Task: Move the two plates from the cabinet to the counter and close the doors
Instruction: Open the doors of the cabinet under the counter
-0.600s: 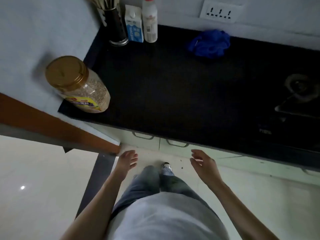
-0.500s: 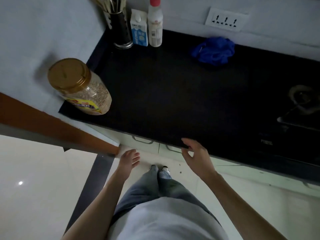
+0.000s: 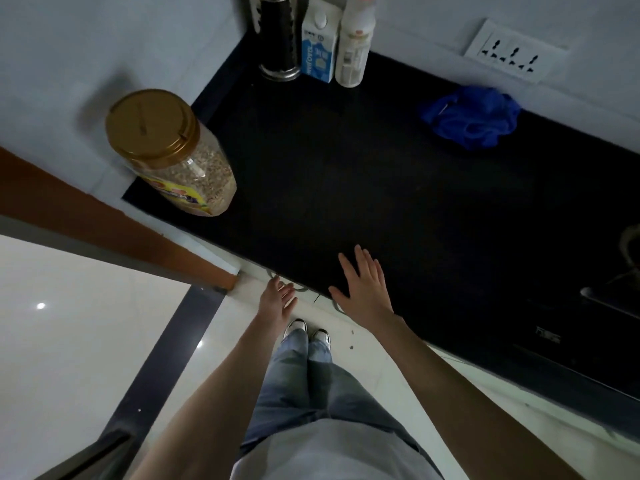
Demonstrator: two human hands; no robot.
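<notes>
Since the earlier frame both hands have pushed forward: the right hand [image 3: 363,289] now lies over the front edge of the black counter [image 3: 346,185], fingers straight and spread, holding nothing, and the left hand [image 3: 278,299], also loose and empty, has reached the metal handle [image 3: 300,289] on the pale cabinet doors [image 3: 251,277] under that edge; whether it touches the handle I cannot tell. No plate shows anywhere, so the two plates are presumably still behind those doors, which look closed. I would expect plates to be stiff, smooth and breakable, best taken at the rim with the thumb on top and the fingers beneath, one at a time or as a firm stack. A gold-lidded jar [image 3: 173,154] of grain at the front left corner carries a yellow label too blurred to read. At the back left corner, the blue print on the white carton [image 3: 317,46] and the text on the white bottle [image 3: 355,46] are likewise illegible.
</notes>
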